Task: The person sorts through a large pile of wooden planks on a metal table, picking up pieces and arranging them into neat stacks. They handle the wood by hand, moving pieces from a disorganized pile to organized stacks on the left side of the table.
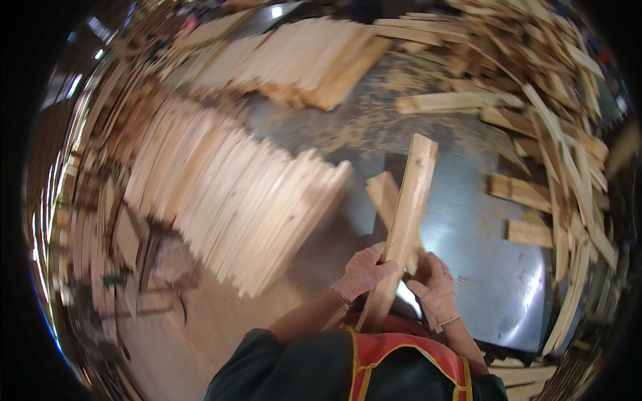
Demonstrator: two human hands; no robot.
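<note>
My left hand, in a pale pink knit glove, is closed around a long wooden board. The board slants up and away from my body over the metal table. My right hand, gloved alike, curls around a second wooden strip. That strip crosses behind the board, which hides its middle, and its far end shows left of the board. A small end of wood pokes out below my right wrist. Some of the right fingers are hidden behind the strip.
Left of my hands lies a wide row of stacked boards, slightly blurred. Another board stack sits farther back. Loose offcuts pile along the right side. Sawdust covers part of the metal table.
</note>
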